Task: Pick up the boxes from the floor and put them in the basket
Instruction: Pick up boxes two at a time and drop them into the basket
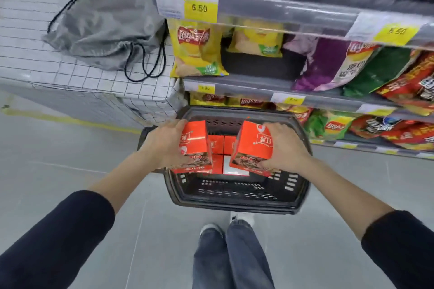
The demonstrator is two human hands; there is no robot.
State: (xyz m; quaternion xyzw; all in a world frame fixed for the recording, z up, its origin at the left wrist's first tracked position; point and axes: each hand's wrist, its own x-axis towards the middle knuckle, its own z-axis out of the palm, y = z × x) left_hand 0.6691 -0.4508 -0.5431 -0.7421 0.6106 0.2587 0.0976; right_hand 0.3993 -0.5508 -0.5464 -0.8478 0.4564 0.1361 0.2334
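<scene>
- Above the black basket (234, 206), which sits on the grey floor (70, 148) against the snack shelf (258, 87), both hands hover with one orange box each
- Fingers of the left hand (164, 145) are wrapped round the left box (195, 143), clamped on its outer side; the box stands on end, long axis roughly up and down, tipped slightly
- Gripped the same way from the outside by the right hand (286, 148), the right box (254, 145) leans inward at the top
- Between and below the two held boxes, the packed boxes (223, 145) lie flat in the far half of the basket, side by side
- What matters for the coming move, as I judge it: the free space lies straight down and toward the person, in the bare near half of the basket, so each box needs lowering and likely laying flat
- Neither hand looks nearer than the other; both sit level over the rim
- No loose box shows on the floor from here
- A grey bag (105, 19) rests on the tiled ledge to the left, well apart
</scene>
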